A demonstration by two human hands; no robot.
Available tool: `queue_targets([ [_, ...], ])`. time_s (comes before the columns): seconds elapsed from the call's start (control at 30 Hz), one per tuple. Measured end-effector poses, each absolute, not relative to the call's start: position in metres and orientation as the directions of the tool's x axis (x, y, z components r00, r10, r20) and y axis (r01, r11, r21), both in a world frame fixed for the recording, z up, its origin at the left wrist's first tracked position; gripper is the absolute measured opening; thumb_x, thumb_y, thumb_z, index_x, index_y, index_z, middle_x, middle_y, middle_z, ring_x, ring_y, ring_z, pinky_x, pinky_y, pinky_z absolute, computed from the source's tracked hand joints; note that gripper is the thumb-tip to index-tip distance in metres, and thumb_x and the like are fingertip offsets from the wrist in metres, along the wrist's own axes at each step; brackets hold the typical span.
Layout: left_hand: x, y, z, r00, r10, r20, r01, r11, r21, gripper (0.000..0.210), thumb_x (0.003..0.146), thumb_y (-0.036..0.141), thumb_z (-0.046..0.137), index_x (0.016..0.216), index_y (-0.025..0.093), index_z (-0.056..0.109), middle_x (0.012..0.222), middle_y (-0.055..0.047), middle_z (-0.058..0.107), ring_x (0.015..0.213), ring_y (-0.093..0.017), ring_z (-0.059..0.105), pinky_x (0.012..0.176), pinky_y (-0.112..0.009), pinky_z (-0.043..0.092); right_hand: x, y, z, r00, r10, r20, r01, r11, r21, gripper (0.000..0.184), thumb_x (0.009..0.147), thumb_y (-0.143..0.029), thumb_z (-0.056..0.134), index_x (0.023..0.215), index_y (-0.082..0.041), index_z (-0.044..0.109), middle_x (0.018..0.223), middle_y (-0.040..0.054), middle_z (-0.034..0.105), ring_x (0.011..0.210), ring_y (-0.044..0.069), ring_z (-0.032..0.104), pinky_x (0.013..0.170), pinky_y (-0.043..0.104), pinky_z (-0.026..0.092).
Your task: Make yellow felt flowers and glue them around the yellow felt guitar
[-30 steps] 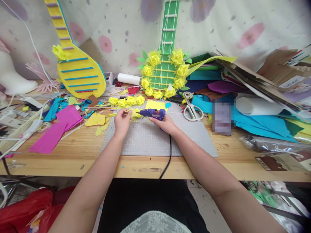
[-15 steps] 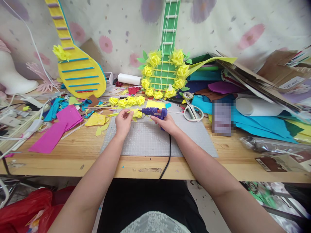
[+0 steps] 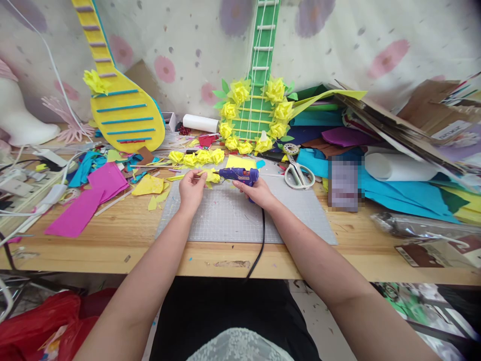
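Observation:
My left hand pinches a yellow paper flower above the far left part of the grey cutting mat. In my right hand is a purple hot glue gun, its nozzle pointing left at the flower. Whether the nozzle touches the paper is too small to tell. The gun's black cord hangs down over the table's front edge. Just beyond my hands lies a row of several finished yellow paper roses, beside a yellow paper sheet.
White-handled scissors lie at the mat's right. A green paper guitar ringed with yellow roses and a yellow one lean at the back. Magenta sheets lie left; blue sheets and cardboard are piled right.
Almost nothing differs. My hands, the glue gun and the flower keep the same places, and the view has shifted very slightly.

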State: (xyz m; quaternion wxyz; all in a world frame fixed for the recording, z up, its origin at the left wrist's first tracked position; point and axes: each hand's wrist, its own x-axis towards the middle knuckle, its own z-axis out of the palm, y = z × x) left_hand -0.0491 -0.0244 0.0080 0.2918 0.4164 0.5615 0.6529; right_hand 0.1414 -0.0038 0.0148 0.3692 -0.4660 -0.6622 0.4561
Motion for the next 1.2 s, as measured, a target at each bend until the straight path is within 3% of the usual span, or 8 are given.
queue_targets([
  [0.37, -0.0472, -0.0256, 0.01, -0.481, 0.853, 0.202, 0.108, -0.172, 0.979, 0.018, 0.065, 0.03, 0.066, 0.075, 0.017, 0.059, 0.067, 0.002, 0.057, 0.047, -0.007, 0.049, 0.047, -0.02, 0.04, 0.1426, -0.0036, 0.0169, -0.261, 0.965, 0.042, 0.293, 0.12, -0.949, 0.039, 0.067, -0.058, 0.059, 0.07, -0.019, 0.06, 0.061, 0.0014, 0.059, 0.055, 0.012, 0.053, 0.054, 0.026, 0.043],
  [0.83, -0.0455, -0.0264, 0.0126, -0.498, 0.846, 0.191, 0.069, -0.181, 0.981, 0.014, 0.064, 0.026, 0.066, 0.074, 0.017, 0.059, 0.068, 0.001, 0.058, 0.05, -0.007, 0.049, 0.047, -0.02, 0.04, 0.1424, -0.0028, 0.0132, -0.342, 0.937, 0.072, 0.305, 0.183, -0.935, 0.037, 0.066, -0.056, 0.061, 0.079, -0.021, 0.065, 0.068, 0.0023, 0.062, 0.072, 0.017, 0.06, 0.061, 0.029, 0.047],
  [1.2, -0.0487, -0.0237, 0.0075, -0.529, 0.826, 0.195, 0.087, -0.176, 0.981, 0.017, 0.065, 0.03, 0.065, 0.076, 0.018, 0.059, 0.069, 0.001, 0.059, 0.047, -0.007, 0.05, 0.046, -0.02, 0.04, 0.1409, -0.0039, 0.0131, -0.285, 0.958, 0.047, 0.284, 0.131, -0.95, 0.038, 0.065, -0.056, 0.062, 0.077, -0.02, 0.063, 0.066, 0.003, 0.062, 0.066, 0.016, 0.058, 0.06, 0.028, 0.046],
])
